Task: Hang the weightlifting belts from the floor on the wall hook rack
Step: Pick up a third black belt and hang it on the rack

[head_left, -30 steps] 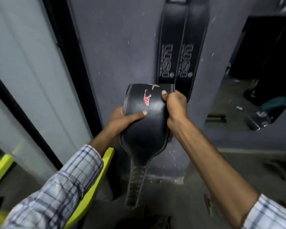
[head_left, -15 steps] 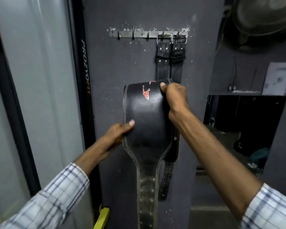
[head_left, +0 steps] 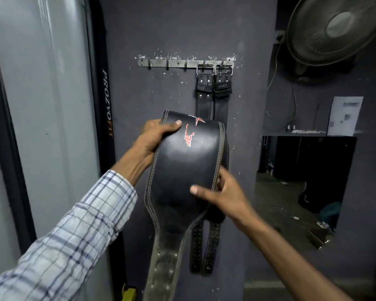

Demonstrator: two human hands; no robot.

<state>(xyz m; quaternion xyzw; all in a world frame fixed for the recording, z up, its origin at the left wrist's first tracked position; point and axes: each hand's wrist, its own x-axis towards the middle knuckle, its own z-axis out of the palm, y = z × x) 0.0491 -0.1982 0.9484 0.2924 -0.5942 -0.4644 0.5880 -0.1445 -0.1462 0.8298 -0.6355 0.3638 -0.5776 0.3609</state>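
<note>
I hold a wide black leather weightlifting belt (head_left: pixel 182 166) with a red logo, folded over in front of the dark wall. My left hand (head_left: pixel 154 137) grips its upper left edge at the fold. My right hand (head_left: pixel 221 192) holds its lower right edge, thumb across the front. The belt's perforated tail hangs down to the bottom of the view. Above it, a metal hook rack (head_left: pixel 172 63) is screwed to the wall. Two black belts (head_left: pixel 213 92) hang by their buckles from the rack's right hooks. The left hooks are bare.
A grey panel and a black upright marked PROZVOFIT (head_left: pixel 107 101) stand at the left. A wall fan (head_left: pixel 336 27) hangs at the upper right. Below it a dark opening (head_left: pixel 302 181) shows a littered floor. A paper sheet (head_left: pixel 343 115) is stuck on the right wall.
My hands have swapped places on the belt: the left moved up to the top edge, the right dropped to the lower right edge. The view tilted up a little more.
</note>
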